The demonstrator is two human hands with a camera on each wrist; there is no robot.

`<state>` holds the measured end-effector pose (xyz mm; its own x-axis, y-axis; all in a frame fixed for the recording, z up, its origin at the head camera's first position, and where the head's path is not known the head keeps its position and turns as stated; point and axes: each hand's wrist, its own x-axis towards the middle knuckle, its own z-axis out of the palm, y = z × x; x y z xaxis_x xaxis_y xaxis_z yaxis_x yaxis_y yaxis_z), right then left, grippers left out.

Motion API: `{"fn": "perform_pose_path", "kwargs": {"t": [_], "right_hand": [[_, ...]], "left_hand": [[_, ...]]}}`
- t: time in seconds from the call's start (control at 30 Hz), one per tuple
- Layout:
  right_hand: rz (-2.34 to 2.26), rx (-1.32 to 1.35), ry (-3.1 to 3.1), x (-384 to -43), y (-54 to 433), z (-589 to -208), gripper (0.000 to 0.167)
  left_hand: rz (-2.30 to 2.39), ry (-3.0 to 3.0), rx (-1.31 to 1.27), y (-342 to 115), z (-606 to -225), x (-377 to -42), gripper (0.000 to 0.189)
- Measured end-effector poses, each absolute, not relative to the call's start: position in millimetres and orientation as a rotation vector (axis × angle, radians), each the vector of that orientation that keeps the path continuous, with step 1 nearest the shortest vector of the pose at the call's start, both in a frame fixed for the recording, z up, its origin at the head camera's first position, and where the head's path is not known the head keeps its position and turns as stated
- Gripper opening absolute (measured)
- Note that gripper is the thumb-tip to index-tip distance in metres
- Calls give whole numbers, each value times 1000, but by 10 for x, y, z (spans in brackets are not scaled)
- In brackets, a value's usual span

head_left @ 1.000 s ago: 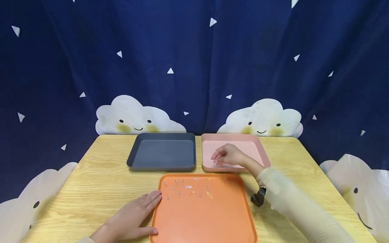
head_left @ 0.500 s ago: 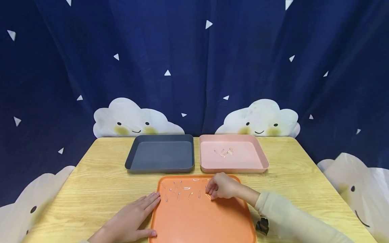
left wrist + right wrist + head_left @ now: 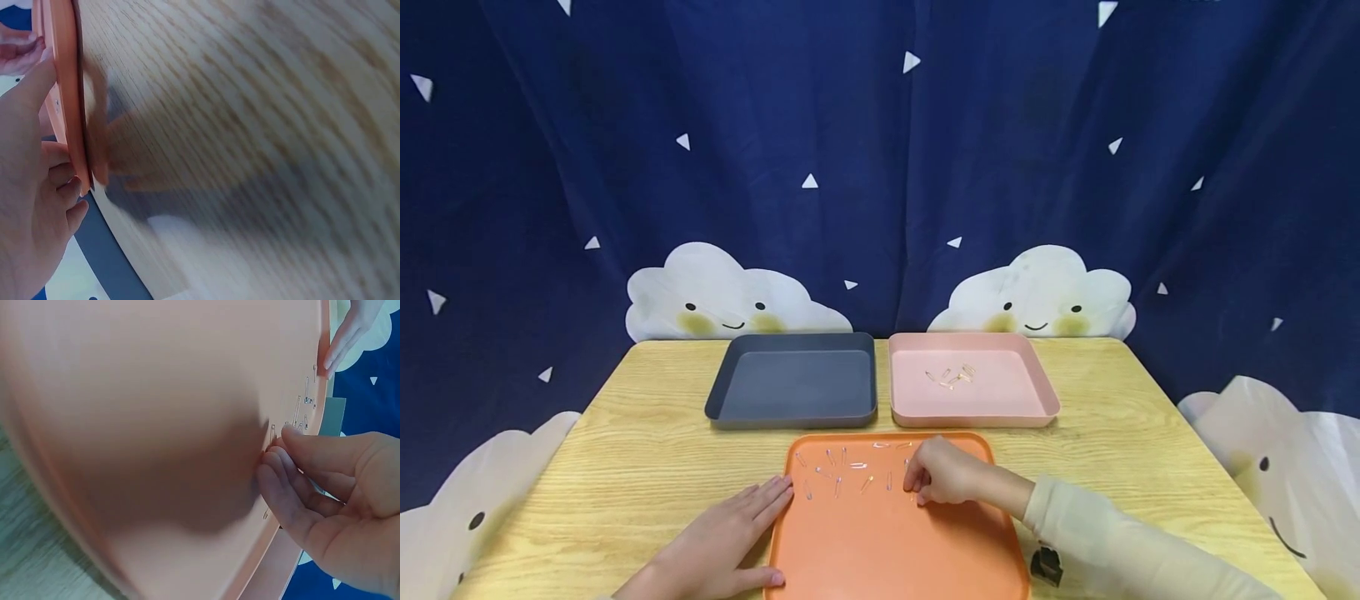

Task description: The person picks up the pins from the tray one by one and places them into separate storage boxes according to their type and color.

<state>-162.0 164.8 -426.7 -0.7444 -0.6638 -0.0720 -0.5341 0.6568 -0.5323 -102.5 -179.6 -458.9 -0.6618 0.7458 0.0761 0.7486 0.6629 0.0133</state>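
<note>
On the orange tray (image 3: 887, 558) lie several small safety pins (image 3: 858, 466), most silver and a few gold-toned, spread over its far part. My right hand (image 3: 946, 472) is down at the right end of these pins. Its thumb and fingertips pinch a gold-toned safety pin (image 3: 913, 497), mostly hidden by the fingers. In the right wrist view the right hand (image 3: 337, 494) has its fingertips close to the tray surface. My left hand (image 3: 718, 537) rests against the tray's left rim, fingers extended. The left wrist view shows the left hand (image 3: 37, 181) touching that rim.
Behind the orange tray stand a dark grey tray (image 3: 801, 387) at left and a pink tray (image 3: 1007, 396) at right. Several gold-toned safety pins (image 3: 955, 379) lie in the pink one. All sit on a wooden table (image 3: 625, 433) before a blue curtain (image 3: 820, 100).
My right hand has come from over the pink tray back to the orange tray and closed its fingers around a pin there. My left hand stays at the rim.
</note>
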Motion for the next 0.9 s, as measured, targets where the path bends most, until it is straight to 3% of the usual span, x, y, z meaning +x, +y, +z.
{"fn": "perform_pose_path", "kwargs": {"t": [0.57, 0.9], "right_hand": [[-707, -973, 2705, -1600, 1558, -4352, 12], [-652, -1135, 2728, -1605, 1531, -4388, 21]], "left_hand": [[-49, -2785, -1250, -1807, -4625, -1002, 89], [-64, -2783, -1243, -1798, -4611, -1033, 88]]}}
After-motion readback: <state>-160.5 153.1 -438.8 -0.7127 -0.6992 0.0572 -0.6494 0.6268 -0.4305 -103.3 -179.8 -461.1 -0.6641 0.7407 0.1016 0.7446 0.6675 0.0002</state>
